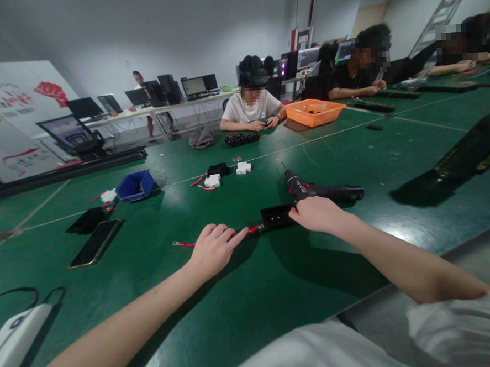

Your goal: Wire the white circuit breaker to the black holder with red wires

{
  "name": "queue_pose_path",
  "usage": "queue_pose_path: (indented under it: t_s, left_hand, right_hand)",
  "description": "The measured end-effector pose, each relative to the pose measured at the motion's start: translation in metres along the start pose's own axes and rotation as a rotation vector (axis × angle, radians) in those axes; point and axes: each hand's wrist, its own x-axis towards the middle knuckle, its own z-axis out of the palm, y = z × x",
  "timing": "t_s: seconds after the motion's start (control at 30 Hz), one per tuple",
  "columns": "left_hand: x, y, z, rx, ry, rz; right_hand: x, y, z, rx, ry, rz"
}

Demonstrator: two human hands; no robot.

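My left hand [213,251] rests over a short red cable [186,244], its fingers bent around the middle and one finger stretched along it. Metal lugs show at both cable ends; the right one points to a small open black box [271,217] with shiny bits inside. At that box's right end, my right hand [316,214] has its fingers curled together; what they pinch is hidden. Just behind the right hand lies a black cordless drill [305,188], its bit pointing away from me.
Beyond my hands lie white breakers [212,180] with red leads. To the left are a blue bin [135,186] and a phone [96,243]; a white device [19,335] sits nearer. A co-worker [252,106] sits opposite, beside an orange basket [313,113]. A dark object [470,145] stands right.
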Motion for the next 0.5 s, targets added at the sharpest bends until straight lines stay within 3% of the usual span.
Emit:
queue_pose_path:
  t_s: [0.2, 0.5]
  left_hand:
    - [0.000, 0.000, 0.001, -0.016, -0.019, -0.010]
    - [0.000, 0.001, -0.001, -0.019, -0.049, -0.019]
  right_hand:
    - [0.000, 0.017, -0.012, 0.016, -0.184, -0.112]
    - [0.002, 0.017, -0.014, -0.058, -0.241, -0.272]
